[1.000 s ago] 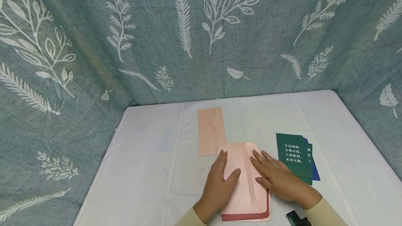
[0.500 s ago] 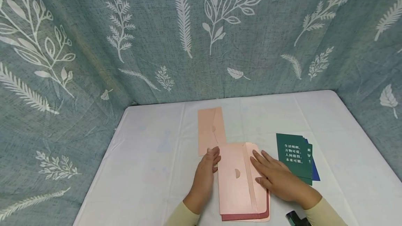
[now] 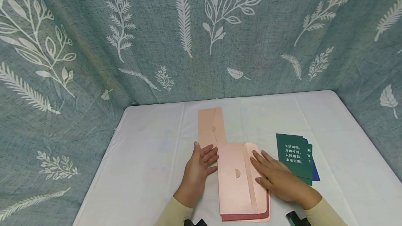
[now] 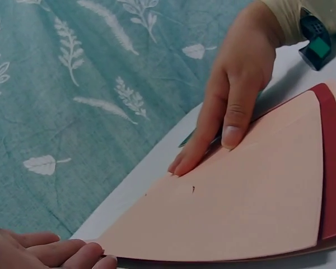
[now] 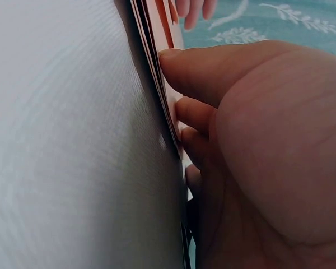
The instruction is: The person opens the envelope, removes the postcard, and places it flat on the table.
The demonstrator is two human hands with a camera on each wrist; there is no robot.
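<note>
A pale pink envelope (image 3: 230, 194) lies on top of a small stack, its flap side up with a half-round mark near the middle. Beneath it a dark red envelope (image 3: 245, 216) shows along the lower and right edges. My right hand (image 3: 279, 177) rests with straight fingers on the right edge of the top envelope; in the right wrist view, its thumb (image 5: 190, 70) lies at the layered edges. At the stack's left edge is my left hand (image 3: 196, 173), palm turned toward the envelope, fingers relaxed. The left wrist view shows its fingertips right at the envelope's edge.
Another pink envelope (image 3: 207, 125) lies behind, partly overlapped by the stack. To the right are green cards (image 3: 287, 142) with white characters and a blue card (image 3: 315, 174) under them. A patterned curtain (image 3: 201, 72) stands around the white table (image 3: 150, 170).
My left hand has lifted off the top envelope, moved left past its edge and turned its palm toward it, uncovering the half-round mark. The right hand has stayed in place.
</note>
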